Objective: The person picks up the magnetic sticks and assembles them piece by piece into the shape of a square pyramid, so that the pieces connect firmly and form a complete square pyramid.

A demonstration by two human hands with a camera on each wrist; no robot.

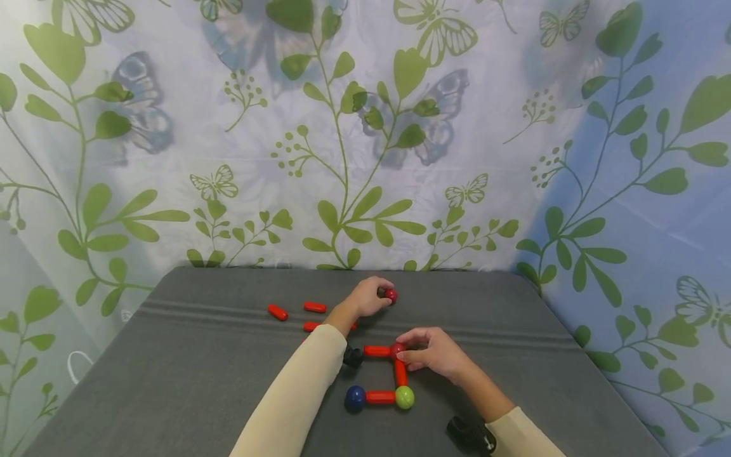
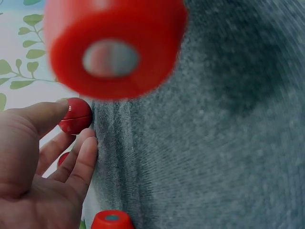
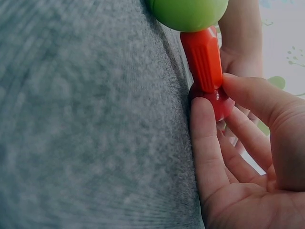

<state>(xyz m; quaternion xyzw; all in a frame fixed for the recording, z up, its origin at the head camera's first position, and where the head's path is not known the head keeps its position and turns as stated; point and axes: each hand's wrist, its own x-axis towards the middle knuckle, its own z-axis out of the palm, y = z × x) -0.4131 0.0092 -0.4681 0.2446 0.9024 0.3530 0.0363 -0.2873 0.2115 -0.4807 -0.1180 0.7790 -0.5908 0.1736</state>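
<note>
Toward the back of the table, my left hand (image 1: 370, 297) holds a red ball (image 1: 391, 296) between thumb and fingers; the left wrist view shows the thumb on that ball (image 2: 76, 116). Nearer, my right hand (image 1: 438, 353) grips another red ball (image 1: 396, 348) at a corner of a joined shape. From this corner a red rod (image 1: 377, 351) points left, and a second red rod (image 1: 401, 373) leads to a lime-green ball (image 1: 405, 397). A third red rod (image 1: 380, 397) links the green ball to a dark blue ball (image 1: 355, 398).
Left of my left forearm lie loose red rods (image 1: 277, 311), one of them (image 1: 315, 306) farther back and another (image 1: 311, 326) partly behind the arm. A black wrist device (image 1: 471, 435) sits by my right sleeve. A patterned curtain (image 1: 365, 158) borders the grey table (image 1: 171, 368).
</note>
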